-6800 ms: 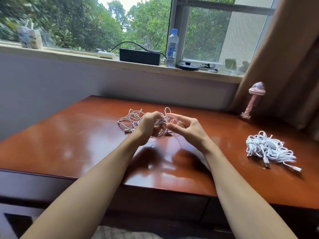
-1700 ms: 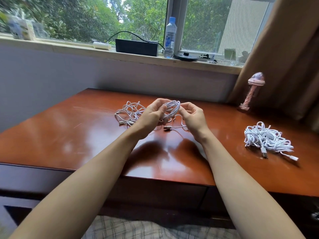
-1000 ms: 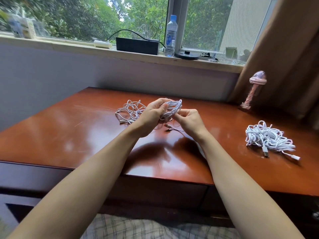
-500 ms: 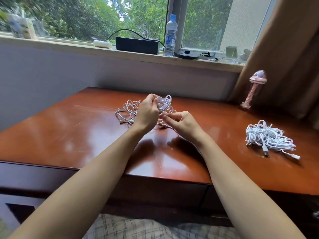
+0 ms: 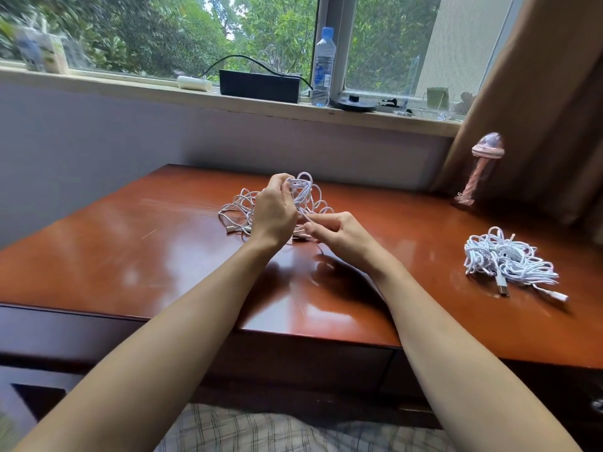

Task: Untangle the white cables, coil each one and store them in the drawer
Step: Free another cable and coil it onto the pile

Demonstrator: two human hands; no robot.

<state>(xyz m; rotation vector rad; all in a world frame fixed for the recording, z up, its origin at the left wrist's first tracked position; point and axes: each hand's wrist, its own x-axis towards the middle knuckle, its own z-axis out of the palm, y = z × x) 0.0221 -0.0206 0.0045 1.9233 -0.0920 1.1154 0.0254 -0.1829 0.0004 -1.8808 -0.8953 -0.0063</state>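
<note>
A tangle of white cables (image 5: pixel 239 208) lies in the middle of the brown desk (image 5: pixel 130 249). My left hand (image 5: pixel 272 212) grips a bunch of its loops and holds them a little above the desktop. My right hand (image 5: pixel 341 233) sits just right of it and pinches one strand of the same tangle between thumb and fingers. A second white cable bundle (image 5: pixel 507 264) lies apart at the right, with two plugs sticking out toward the front. The drawer front (image 5: pixel 310 363) under the desk edge is closed.
A pink jellyfish-shaped lamp (image 5: pixel 479 168) stands at the desk's back right by the brown curtain (image 5: pixel 554 102). On the window sill are a black box (image 5: pixel 259 86), a water bottle (image 5: pixel 323 66) and small items. Checked cloth (image 5: pixel 261 432) lies below.
My left hand has turned and raised the gripped loops higher. My right hand has dropped lower and to the right, drawing one strand out of the tangle.
</note>
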